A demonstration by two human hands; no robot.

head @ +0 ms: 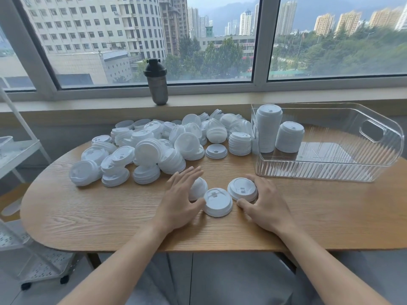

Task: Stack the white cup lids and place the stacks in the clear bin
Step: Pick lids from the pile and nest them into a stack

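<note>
Left hand (181,198) lies flat, fingers (193,172) straight and spread over a lid (198,188) just left of the centre lid (217,202), likely corralling it. Right hand (267,204) curls round a third lid (242,191) just right of centre, thumb and fingers at its rim, probably to lift it onto the centre one. Loose pile (154,148) sits behind the centre lid on the desk (88,216). Bin (330,172) to its far right holds two stacks (269,130). No readable writing or brands.
</note>
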